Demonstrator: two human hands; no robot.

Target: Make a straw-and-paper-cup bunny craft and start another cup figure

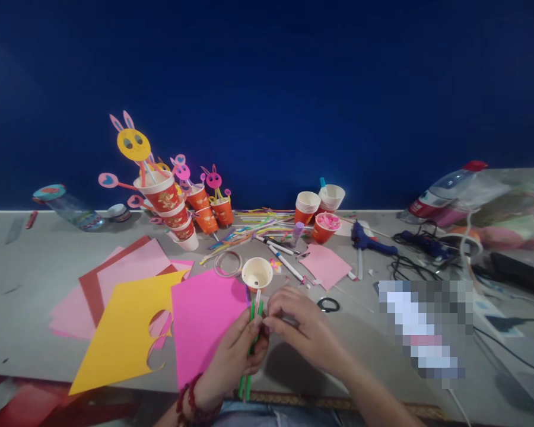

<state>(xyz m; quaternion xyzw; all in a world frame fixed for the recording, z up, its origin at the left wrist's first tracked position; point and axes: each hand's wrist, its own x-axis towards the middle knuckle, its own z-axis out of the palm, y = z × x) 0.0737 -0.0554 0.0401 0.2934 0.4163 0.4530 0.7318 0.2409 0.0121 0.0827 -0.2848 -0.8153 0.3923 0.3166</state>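
Near the front edge of the table, my left hand (244,344) is closed around a small bundle of green straws (248,385), with a pale pinkish one among them. The bundle stands roughly upright, its top reaching toward a white-lined paper cup (257,273). My right hand (296,323) is pinched close beside the bundle; anything between its fingertips is too small to make out. Under my left forearm and hand lies a bright pink sheet (209,320). A roll of clear tape (228,264) rests left of the cup, and black-handled scissors (328,305) lie right of my right hand.
Yellow cut paper (124,326) and pink sheets (133,264) spread on the left. Behind them stand stacked red cups (162,198) with rabbit-faced figures. Loose coloured straws (258,225) lie at the back. A blue glue gun (369,240), cables and a bottle (445,193) are on the right.
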